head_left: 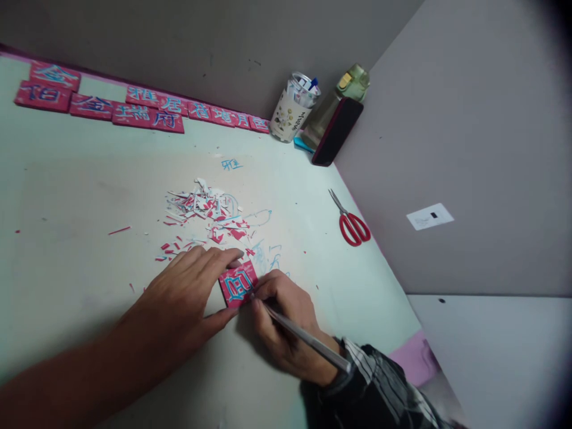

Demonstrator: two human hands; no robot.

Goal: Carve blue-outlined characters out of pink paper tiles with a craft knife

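A small square red tile (238, 284) with a blue-and-white character on it lies on the table. My left hand (190, 292) grips it, fingers at its far edge and thumb at its near edge. At the tile's right edge, my right hand (290, 322) is closed in a pen grip around a slim silver pen-shaped tool (308, 338). The tool's tip meets the tile near its lower right corner, too small to make out. Beyond my left hand lies a pile of red and white cut scraps (203, 202), with more loose pieces close to the fingers.
Red character tiles (165, 120) line the table's back edge. A jar of pens (290, 113), a green bottle (320, 113) and a dark phone (337, 132) stand at the back right corner. Red-handled scissors (351, 223) lie near the right edge. Blue marks (231, 164) show on the tabletop.
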